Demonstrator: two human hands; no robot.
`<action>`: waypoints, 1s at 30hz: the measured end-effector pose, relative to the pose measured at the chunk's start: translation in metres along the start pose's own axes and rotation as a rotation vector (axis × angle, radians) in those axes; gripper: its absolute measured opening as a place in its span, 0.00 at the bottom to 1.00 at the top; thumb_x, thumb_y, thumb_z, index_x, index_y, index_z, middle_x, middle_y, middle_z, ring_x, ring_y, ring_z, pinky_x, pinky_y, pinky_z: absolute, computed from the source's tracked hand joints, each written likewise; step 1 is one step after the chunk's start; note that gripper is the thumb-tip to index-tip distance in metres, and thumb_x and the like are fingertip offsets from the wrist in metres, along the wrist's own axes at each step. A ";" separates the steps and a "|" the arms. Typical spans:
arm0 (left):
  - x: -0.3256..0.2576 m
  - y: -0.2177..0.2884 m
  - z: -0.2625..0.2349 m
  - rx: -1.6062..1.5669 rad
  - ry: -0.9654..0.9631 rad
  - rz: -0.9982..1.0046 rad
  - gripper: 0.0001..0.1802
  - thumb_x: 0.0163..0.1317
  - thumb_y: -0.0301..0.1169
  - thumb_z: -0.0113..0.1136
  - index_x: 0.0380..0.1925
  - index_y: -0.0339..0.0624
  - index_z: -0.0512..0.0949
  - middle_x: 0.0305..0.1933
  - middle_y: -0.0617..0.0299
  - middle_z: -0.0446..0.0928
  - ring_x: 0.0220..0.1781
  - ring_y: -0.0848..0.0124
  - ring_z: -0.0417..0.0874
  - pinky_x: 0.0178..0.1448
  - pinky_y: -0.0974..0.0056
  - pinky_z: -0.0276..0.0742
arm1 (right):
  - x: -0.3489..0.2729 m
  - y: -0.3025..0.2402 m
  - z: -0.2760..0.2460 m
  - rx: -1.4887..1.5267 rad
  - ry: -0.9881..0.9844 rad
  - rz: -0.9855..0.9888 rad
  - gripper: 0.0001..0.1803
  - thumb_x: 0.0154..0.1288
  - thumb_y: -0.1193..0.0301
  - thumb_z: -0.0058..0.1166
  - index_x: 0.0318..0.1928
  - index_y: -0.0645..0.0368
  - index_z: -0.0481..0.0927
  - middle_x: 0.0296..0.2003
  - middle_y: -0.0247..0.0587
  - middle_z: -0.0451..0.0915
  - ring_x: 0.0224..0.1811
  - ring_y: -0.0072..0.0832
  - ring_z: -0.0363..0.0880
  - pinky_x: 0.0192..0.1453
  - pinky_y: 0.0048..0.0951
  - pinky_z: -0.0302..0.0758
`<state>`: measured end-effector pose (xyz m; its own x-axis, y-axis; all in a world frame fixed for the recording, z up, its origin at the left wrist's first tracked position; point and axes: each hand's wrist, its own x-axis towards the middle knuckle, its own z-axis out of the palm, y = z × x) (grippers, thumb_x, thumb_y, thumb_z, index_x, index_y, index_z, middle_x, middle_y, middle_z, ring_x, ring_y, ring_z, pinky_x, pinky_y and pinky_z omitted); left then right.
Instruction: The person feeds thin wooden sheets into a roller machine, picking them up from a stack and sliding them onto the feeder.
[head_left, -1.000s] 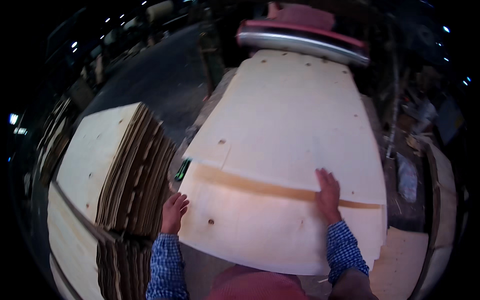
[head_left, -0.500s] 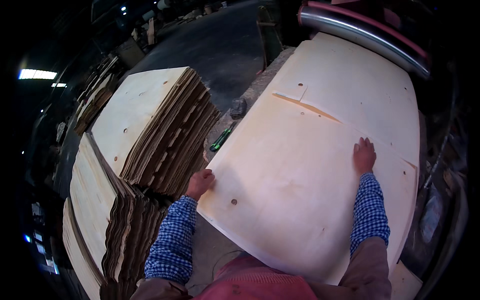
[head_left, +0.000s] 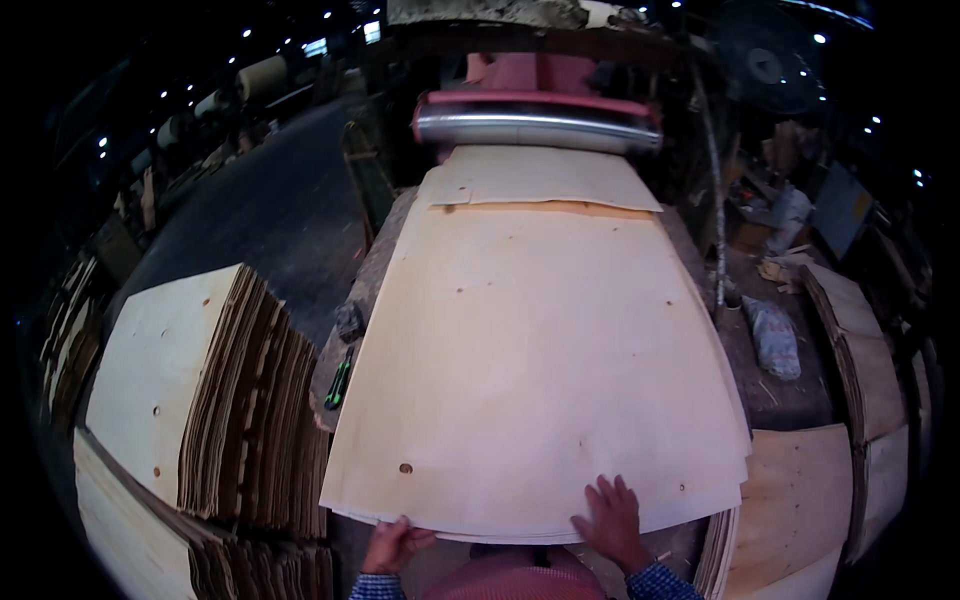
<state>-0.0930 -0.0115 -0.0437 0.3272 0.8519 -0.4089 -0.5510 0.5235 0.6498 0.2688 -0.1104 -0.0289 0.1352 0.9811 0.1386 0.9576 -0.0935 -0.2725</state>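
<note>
A large pale wood veneer sheet [head_left: 520, 340] with small knots lies in front of me on top of other sheets. At its near left corner my left hand [head_left: 395, 545] is closed on the edge, the thumb side near the top face. Further right along the same edge, my right hand [head_left: 612, 520] rests on the sheet with its fingers spread. Toward the far end another veneer sheet [head_left: 550, 178] meets the near one, and its front edge is slightly raised. Past it stands a roller [head_left: 540, 125] with a shiny metal surface and a red cover.
A green and black utility knife [head_left: 339, 380] and a dark lump [head_left: 349, 322] sit on the ledge left of the sheets. Thick veneer stacks [head_left: 160, 380] stand at left. More veneer sheets [head_left: 790, 490] lie at right, near a whitish bag [head_left: 774, 338] and a thin pole [head_left: 716, 200].
My view has turned toward the roller. The near sheet now lies squarer to me, its gap to the far sheet altered. My right hand has come back to the near edge, fingers spread.
</note>
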 end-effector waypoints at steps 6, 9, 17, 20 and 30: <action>0.006 0.047 0.067 -0.021 -0.173 0.062 0.20 0.65 0.26 0.51 0.57 0.40 0.65 0.40 0.53 0.79 0.34 0.64 0.83 0.36 0.60 0.86 | -0.001 -0.026 -0.055 0.130 0.023 -0.163 0.33 0.52 0.59 0.59 0.58 0.59 0.72 0.61 0.53 0.67 0.64 0.52 0.64 0.63 0.52 0.62; -0.007 0.066 0.101 -0.029 -0.207 0.059 0.21 0.63 0.28 0.54 0.56 0.43 0.66 0.40 0.56 0.78 0.36 0.66 0.81 0.33 0.63 0.83 | 0.009 -0.003 -0.082 0.079 0.187 -0.095 0.32 0.49 0.71 0.55 0.59 0.61 0.71 0.59 0.56 0.69 0.62 0.51 0.66 0.63 0.46 0.65; -0.024 0.040 0.050 0.052 -0.070 -0.033 0.26 0.63 0.26 0.51 0.62 0.39 0.60 0.38 0.50 0.79 0.34 0.62 0.82 0.33 0.60 0.81 | -0.022 -0.005 -0.065 0.114 0.137 0.055 0.30 0.46 0.81 0.48 0.56 0.65 0.72 0.55 0.56 0.72 0.58 0.51 0.70 0.62 0.45 0.67; -0.061 0.022 -0.018 0.000 0.032 -0.094 0.25 0.63 0.27 0.55 0.60 0.37 0.64 0.43 0.52 0.79 0.36 0.65 0.83 0.29 0.63 0.82 | -0.054 -0.033 -0.104 0.045 0.092 0.028 0.32 0.42 0.80 0.49 0.55 0.65 0.72 0.55 0.57 0.72 0.56 0.52 0.71 0.58 0.47 0.69; 0.112 0.092 0.045 -0.105 -0.206 -0.021 0.19 0.62 0.28 0.52 0.52 0.33 0.69 0.46 0.54 0.78 0.40 0.64 0.81 0.37 0.62 0.78 | 0.101 0.008 -0.074 0.012 0.272 -0.144 0.33 0.46 0.80 0.48 0.58 0.55 0.72 0.59 0.46 0.70 0.63 0.47 0.65 0.63 0.53 0.61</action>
<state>-0.0726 0.1330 -0.0011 0.4830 0.8312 -0.2753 -0.6157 0.5460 0.5681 0.3091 -0.0251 0.0531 0.0632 0.9027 0.4257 0.9690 0.0466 -0.2428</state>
